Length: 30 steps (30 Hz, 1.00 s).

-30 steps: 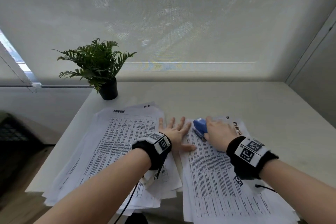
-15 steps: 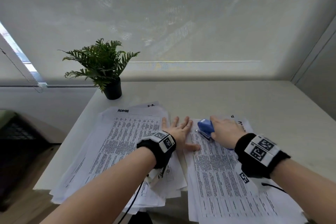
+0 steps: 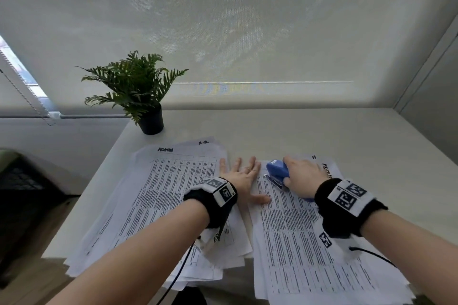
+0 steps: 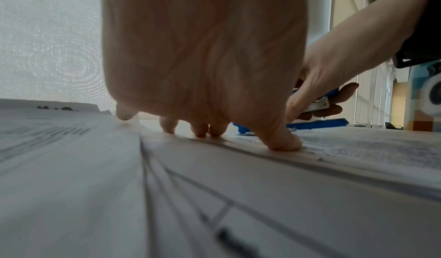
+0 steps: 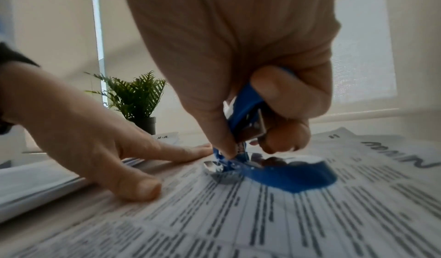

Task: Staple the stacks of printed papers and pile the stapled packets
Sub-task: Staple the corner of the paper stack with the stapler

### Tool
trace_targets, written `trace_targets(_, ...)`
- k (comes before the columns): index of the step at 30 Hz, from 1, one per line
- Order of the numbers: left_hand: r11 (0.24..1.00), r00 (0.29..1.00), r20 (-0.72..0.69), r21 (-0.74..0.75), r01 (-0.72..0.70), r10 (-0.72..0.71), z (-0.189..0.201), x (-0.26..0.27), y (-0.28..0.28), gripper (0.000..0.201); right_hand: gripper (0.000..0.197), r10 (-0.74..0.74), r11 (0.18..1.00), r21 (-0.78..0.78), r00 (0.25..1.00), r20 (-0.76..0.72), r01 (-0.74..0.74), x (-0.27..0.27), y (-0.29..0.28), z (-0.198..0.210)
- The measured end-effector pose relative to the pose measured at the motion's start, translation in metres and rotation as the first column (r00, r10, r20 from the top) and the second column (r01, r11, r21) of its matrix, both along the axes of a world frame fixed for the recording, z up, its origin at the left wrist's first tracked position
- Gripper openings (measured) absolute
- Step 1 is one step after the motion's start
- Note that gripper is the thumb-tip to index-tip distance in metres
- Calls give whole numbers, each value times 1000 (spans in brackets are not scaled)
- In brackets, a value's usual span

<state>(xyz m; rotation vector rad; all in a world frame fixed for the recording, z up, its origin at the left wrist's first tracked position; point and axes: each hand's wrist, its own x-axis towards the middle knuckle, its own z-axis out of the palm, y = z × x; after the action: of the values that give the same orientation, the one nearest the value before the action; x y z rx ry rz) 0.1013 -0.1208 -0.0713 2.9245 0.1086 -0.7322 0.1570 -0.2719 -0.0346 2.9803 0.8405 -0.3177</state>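
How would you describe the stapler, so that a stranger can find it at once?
On the white desk lie two spreads of printed papers; look at the right stack, at its far left corner. There the right hand grips a small blue stapler. It is the only blue thing among the white sheets.

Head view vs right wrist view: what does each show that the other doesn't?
Only head: both wristbands, the whole left paper stack headed ADMIN, and the table's bare far side. Only right wrist: the right hand's fingers curled round the blue stapler, its metal mouth on the page. Both: the left hand flat, the right stack and the potted plant.
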Motion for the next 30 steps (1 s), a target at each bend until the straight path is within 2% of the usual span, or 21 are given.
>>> trace_targets(6,1000,1000,17,-12,1,-1,0,-1,0,102,28,-76,995,62,997,-6,76,-12,16,-6)
trace_targets(12,1000,1000,10,-31,-1,2,-2,0,3,103,30,-44,998,-35,999,-28,43,-4,10,10)
trace_targets(19,1000,1000,-1,-22,6,-6,0,0,3,103,28,-39,997,-63,999,-26,37,-6,4,11)
trace_targets(25,1000,1000,16,-23,6,-5,-2,-1,3,102,12,-27,999,-43,999,-28,26,-7,1,8)
trace_targets(30,1000,1000,21,-15,9,-9,0,-2,1,101,30,-13,993,-120,1000,9,14,-7,8,16)
